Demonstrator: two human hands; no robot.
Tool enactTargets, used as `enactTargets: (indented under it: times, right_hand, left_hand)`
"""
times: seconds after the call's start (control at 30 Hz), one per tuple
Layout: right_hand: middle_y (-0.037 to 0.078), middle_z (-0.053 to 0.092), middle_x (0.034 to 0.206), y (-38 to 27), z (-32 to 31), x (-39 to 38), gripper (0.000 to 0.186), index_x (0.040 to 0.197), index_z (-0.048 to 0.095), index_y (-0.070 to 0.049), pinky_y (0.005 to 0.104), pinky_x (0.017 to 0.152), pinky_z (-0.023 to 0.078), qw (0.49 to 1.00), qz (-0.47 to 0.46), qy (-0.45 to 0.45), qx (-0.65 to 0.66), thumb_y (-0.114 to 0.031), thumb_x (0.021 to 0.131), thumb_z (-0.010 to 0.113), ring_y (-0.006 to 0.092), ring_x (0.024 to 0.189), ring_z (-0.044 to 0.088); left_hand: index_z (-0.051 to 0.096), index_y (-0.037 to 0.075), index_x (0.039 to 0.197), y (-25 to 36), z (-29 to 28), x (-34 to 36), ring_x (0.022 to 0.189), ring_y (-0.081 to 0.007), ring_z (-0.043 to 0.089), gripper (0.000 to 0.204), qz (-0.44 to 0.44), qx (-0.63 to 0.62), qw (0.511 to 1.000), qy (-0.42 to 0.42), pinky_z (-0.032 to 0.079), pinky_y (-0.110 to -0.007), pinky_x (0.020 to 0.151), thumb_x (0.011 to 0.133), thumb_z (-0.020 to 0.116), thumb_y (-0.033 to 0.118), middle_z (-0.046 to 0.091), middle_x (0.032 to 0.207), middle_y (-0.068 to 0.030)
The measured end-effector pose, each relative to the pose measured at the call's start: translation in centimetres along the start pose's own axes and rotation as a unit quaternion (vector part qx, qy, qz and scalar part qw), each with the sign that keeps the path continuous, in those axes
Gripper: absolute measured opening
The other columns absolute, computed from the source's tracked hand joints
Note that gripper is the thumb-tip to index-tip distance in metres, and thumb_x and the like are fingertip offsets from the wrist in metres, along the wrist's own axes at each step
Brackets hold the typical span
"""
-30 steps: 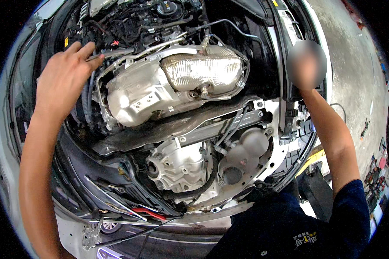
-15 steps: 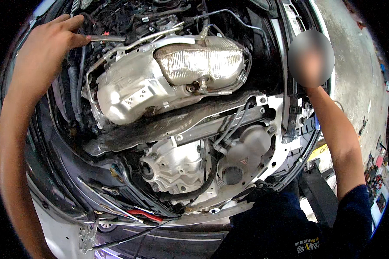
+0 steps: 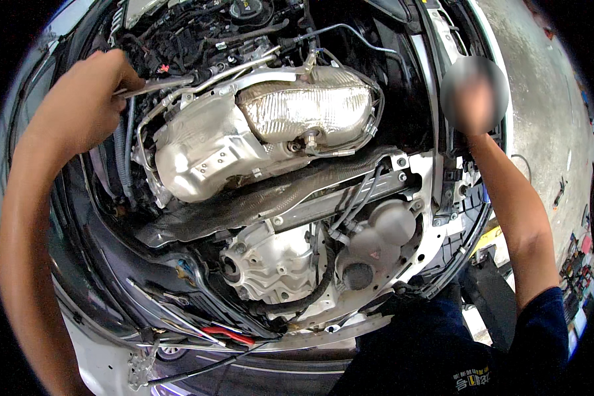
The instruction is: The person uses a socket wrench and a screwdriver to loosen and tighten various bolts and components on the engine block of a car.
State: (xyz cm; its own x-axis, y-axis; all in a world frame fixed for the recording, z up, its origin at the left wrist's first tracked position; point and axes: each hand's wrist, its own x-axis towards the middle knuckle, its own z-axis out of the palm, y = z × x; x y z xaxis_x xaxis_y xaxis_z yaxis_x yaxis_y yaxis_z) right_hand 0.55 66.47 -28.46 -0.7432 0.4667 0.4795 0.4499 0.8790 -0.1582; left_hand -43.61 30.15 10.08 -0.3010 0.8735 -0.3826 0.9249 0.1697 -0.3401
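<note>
At the upper left of the engine bay, my left hand is closed round the handle of a slim silver wrench. The wrench's far end lies among the hoses and pipes beside a large metal heat shield. To the right of it sits a ribbed, shiny metal cover. My right hand is at the car's right edge, by the fender rail. A round grey blur covers its fingers, so whether it holds anything does not show.
A dark textured shield crosses the bay below the heat shield. Nearer stand a cast metal housing and a round grey cover. A red-handled tool lies at the front edge. Scattered items lie on the floor at right.
The whole scene sits slightly lower in the view. My left hand has turned at the wrist, and the wrench handle's end now shows beneath the fingers. My right hand stays in about the same place.
</note>
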Motion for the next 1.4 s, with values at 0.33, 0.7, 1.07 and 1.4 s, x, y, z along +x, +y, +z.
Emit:
enactTargets:
  times: [0.33,0.7,1.07,1.4]
  right_hand:
    - [0.014,0.058,0.107,-2.6,-1.3,1.4,0.030,0.115,0.056,-0.004,0.0402,0.082,0.047,0.969,-0.051,0.027,-0.241,-0.015,0.087,0.059,0.0280,0.097,0.057]
    - [0.023,0.053,0.109,-11.5,-6.8,6.6,0.038,0.122,0.054,-0.006,0.0479,0.087,0.044,0.919,0.393,-0.014,-0.024,-0.016,0.085,0.050,0.0422,0.103,0.052]
    - [0.023,0.053,0.110,-10.5,-5.6,6.0,0.039,0.123,0.054,-0.006,0.0478,0.087,0.044,0.927,0.374,-0.007,-0.032,-0.017,0.085,0.051,0.0421,0.103,0.052]
    - [0.023,0.054,0.111,-10.0,-4.9,5.4,0.039,0.123,0.053,-0.006,0.0477,0.087,0.044,0.931,0.364,0.003,-0.042,-0.017,0.085,0.051,0.0420,0.102,0.052]
  left_hand:
    - [0.064,0.000,0.107,-0.5,-1.3,1.1,0.081,-0.0209,0.059,0.023,-0.143,-0.137,0.950,-0.239,0.049,-0.034,0.075,0.091,0.060,0.016,0.058,0.086,-0.0100]
    - [0.057,0.004,0.115,-0.7,0.7,-1.4,0.044,-0.0143,0.050,0.026,-0.306,-0.491,0.755,-0.309,0.040,-0.029,0.039,0.097,0.051,0.023,0.051,0.061,-0.0039]
    - [0.070,0.010,0.095,3.2,-0.9,1.7,0.086,-0.0279,0.065,0.022,0.058,0.270,0.961,0.007,0.051,-0.041,0.075,0.078,0.058,0.003,0.065,0.084,-0.0111]
    - [0.068,0.005,0.090,-1.2,-0.2,5.0,0.088,-0.0346,0.065,0.013,0.004,0.161,0.984,-0.076,0.052,-0.044,0.077,0.078,0.067,0.009,0.067,0.090,-0.0167]
